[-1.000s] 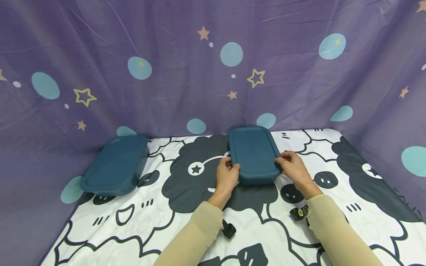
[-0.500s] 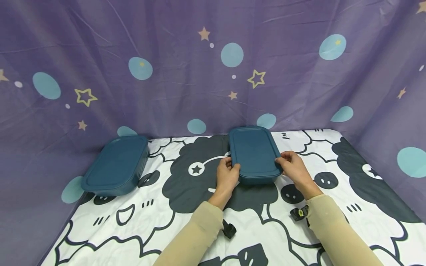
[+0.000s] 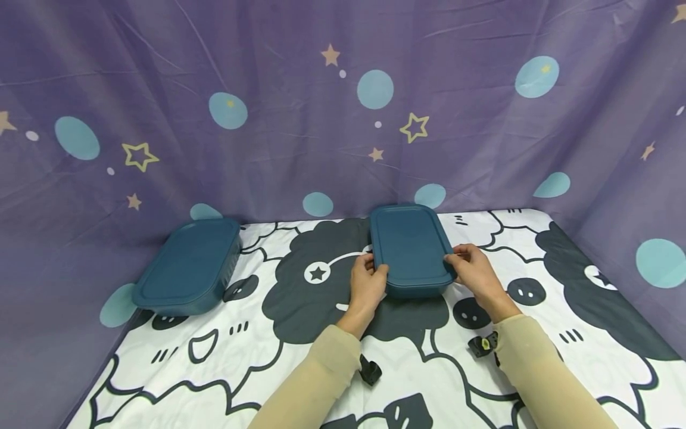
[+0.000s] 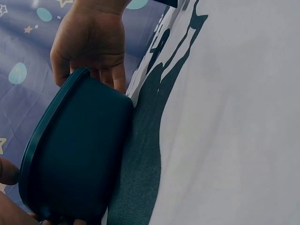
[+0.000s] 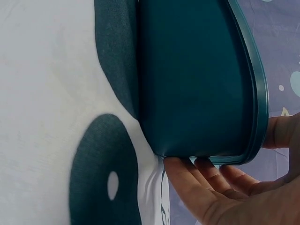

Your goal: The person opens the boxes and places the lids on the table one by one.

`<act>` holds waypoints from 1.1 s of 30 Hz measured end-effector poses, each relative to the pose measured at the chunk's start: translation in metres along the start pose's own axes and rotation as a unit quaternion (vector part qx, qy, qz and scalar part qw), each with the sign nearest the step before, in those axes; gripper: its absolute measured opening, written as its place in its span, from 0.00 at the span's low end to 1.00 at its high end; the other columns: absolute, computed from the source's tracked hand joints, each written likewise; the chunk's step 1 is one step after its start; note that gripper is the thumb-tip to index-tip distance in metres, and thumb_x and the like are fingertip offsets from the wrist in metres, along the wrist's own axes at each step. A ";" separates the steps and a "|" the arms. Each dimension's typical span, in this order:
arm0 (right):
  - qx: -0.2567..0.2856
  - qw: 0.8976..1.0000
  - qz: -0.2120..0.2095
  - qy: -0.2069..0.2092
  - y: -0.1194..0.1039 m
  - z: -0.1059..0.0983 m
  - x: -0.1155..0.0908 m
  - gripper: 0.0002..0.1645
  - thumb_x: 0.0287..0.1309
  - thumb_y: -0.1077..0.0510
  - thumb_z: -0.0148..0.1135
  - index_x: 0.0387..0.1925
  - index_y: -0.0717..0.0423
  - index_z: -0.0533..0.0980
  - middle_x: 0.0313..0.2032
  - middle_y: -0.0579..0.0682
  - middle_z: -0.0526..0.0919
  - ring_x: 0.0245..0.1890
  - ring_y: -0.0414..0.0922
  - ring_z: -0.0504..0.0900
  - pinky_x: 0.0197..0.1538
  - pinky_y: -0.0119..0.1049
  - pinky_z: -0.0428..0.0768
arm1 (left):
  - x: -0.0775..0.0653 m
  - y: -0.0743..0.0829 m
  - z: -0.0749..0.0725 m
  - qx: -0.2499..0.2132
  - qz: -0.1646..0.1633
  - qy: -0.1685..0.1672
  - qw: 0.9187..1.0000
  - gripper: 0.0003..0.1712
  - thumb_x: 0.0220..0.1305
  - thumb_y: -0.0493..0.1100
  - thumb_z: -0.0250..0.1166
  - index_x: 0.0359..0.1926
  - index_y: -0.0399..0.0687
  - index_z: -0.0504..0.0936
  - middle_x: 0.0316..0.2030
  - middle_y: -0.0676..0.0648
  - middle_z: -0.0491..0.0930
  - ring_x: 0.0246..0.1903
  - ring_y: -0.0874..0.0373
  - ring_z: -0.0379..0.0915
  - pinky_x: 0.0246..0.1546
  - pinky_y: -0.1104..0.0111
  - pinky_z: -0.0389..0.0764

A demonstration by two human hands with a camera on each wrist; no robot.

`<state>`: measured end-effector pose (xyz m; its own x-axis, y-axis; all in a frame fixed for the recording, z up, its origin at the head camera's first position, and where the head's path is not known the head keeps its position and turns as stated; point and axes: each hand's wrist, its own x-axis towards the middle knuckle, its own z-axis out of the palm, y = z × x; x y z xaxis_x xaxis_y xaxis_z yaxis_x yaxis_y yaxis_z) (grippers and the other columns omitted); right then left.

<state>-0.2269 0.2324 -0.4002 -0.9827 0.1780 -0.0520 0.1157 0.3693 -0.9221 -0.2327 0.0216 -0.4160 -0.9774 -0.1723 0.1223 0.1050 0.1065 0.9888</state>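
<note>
A dark teal lidded container (image 3: 412, 247) lies on the patterned cloth near the back middle in the head view. My left hand (image 3: 367, 289) holds its left side near the front corner, thumb at the lid's edge. On the opposite side my right hand (image 3: 476, 275) grips it the same way. The right wrist view has the right hand's fingers (image 5: 190, 183) along the container's side wall (image 5: 197, 93), with the thumb up by the lid rim. At the lower left of the left wrist view, only part of the left hand (image 4: 11, 208) shows beside the container (image 4: 77, 150).
A second dark teal lidded container (image 3: 187, 265) stands on the left of the cloth, apart from both hands. The white cloth (image 3: 257, 381) with black cartoon figures covers the table. A purple curtain (image 3: 289, 119) with stars and dots hangs right behind it.
</note>
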 end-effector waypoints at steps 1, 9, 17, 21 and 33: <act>-0.001 1.000 0.000 0.000 0.000 0.000 0.000 0.30 0.65 0.54 0.50 0.61 0.69 0.61 0.54 0.66 0.68 0.47 0.53 0.75 0.39 0.35 0.80 | 0.000 0.000 0.000 0.001 0.000 0.000 1.000 0.23 0.53 0.33 0.58 0.52 0.30 0.73 0.43 0.37 0.77 0.42 0.47 0.76 0.44 0.59 0.77; -0.014 1.000 -0.008 0.002 0.003 -0.001 0.000 0.30 0.66 0.52 0.50 0.62 0.69 0.61 0.54 0.66 0.68 0.46 0.53 0.75 0.39 0.35 0.79 | 0.000 0.000 0.001 0.000 0.006 0.004 1.000 0.23 0.52 0.32 0.58 0.51 0.30 0.74 0.42 0.37 0.78 0.40 0.50 0.76 0.43 0.60 0.77; -0.016 1.000 -0.005 0.003 0.003 0.000 0.000 0.30 0.66 0.51 0.50 0.62 0.68 0.61 0.54 0.66 0.68 0.47 0.53 0.75 0.40 0.36 0.80 | 0.001 -0.002 0.001 -0.008 0.006 0.001 1.000 0.22 0.52 0.32 0.59 0.51 0.30 0.74 0.41 0.38 0.78 0.38 0.52 0.76 0.41 0.62 0.78; -0.014 1.000 -0.008 0.002 0.003 0.000 0.000 0.30 0.66 0.51 0.50 0.62 0.68 0.61 0.53 0.66 0.69 0.46 0.53 0.76 0.40 0.36 0.80 | 0.000 -0.001 0.001 -0.009 0.004 -0.001 1.000 0.22 0.53 0.32 0.59 0.51 0.31 0.73 0.41 0.39 0.77 0.38 0.52 0.76 0.40 0.62 0.78; -0.016 1.000 -0.007 0.004 0.004 -0.001 0.001 0.30 0.66 0.52 0.50 0.61 0.68 0.62 0.54 0.66 0.69 0.47 0.54 0.76 0.40 0.36 0.80 | 0.000 -0.002 0.001 -0.009 0.002 -0.004 1.000 0.22 0.53 0.32 0.59 0.52 0.32 0.73 0.42 0.39 0.77 0.40 0.51 0.76 0.42 0.62 0.78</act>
<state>-0.2272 0.2346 -0.4034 -0.9829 0.1803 -0.0366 0.1073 0.4000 -0.9102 -0.2328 0.0224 -0.4185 -0.9783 -0.1648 0.1257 0.1122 0.0888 0.9897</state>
